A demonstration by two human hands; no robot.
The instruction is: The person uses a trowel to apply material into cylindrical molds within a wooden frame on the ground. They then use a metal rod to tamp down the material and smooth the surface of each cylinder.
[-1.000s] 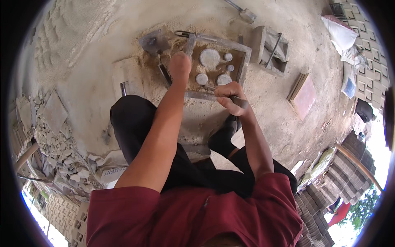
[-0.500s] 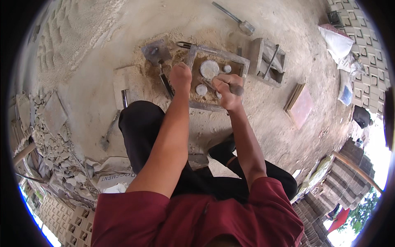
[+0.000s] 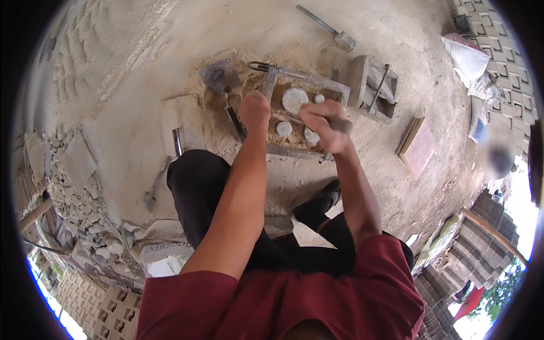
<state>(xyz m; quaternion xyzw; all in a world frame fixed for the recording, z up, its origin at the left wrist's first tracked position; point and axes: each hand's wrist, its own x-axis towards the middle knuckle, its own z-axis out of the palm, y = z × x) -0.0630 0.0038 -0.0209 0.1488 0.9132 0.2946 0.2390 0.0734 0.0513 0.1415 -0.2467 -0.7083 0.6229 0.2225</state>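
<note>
Gripping a slim tool [image 3: 341,125], the right hand [image 3: 326,126] is over a shallow frame [image 3: 294,152] on the floor [image 3: 362,164], blocking part of its right side. Pale round discs [image 3: 294,100] sit inside, the biggest just beyond the tool. Left hand [image 3: 255,111] is curled into a fist by the frame's left side; can't tell if anything's in it. Crowding that side is a flat trowel [image 3: 220,76], handle right beside the fist. A box [image 3: 356,85] with a bar across it is just off to the right, what looks like a hammer [image 3: 344,41] farther up. Floor's dusty, with sand [image 3: 107,45] upper left, rubble [image 3: 85,209] lower left, patterned blocks [image 3: 501,68] along the right. Pale sack [image 3: 161,258] lower left has dark printing.
</note>
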